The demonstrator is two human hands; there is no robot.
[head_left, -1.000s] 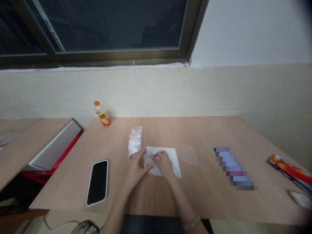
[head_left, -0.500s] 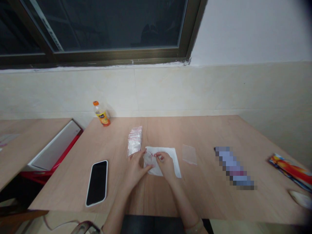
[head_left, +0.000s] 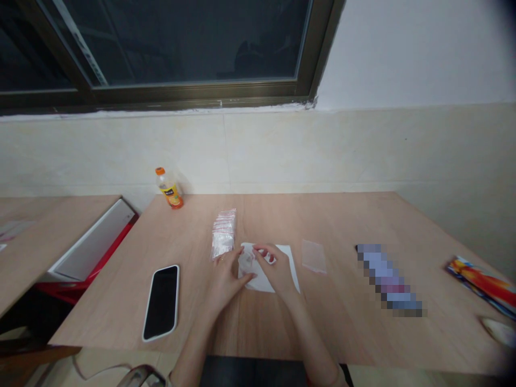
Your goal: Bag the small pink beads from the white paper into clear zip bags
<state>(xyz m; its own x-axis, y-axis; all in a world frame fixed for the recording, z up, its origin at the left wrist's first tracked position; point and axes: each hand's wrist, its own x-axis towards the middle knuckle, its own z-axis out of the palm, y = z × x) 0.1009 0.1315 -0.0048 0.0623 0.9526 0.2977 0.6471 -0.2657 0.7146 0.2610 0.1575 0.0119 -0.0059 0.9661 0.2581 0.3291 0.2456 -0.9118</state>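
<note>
A small clear plastic bag [head_left: 246, 262] lies over a white sheet of paper [head_left: 264, 282]. My left hand [head_left: 226, 278] holds the bag's left side, with thumb and index finger apart along its edges. At the bag's upper right edge, the thumb and index finger of my right hand [head_left: 279, 270] are pinched together; the other fingers curl behind. Whatever lies inside the bag is too small to make out. Just beyond my left hand is an overlapping row of clear plastic bags [head_left: 224, 232]. Right of the paper lies a single flat clear bag [head_left: 313, 256].
A phone [head_left: 161, 302] lies at the left of the wooden table [head_left: 330, 328]. An orange-capped juice bottle [head_left: 171, 192] stands at the back left. To the right are a blurred-out flat object [head_left: 389, 279] and a colourful packet [head_left: 481, 282]. A window [head_left: 181, 48] is above.
My right hand has moved slightly up, its pinched fingertips shifting from the middle right of the bag to its upper right edge. My left hand stays nearly where it was.
</note>
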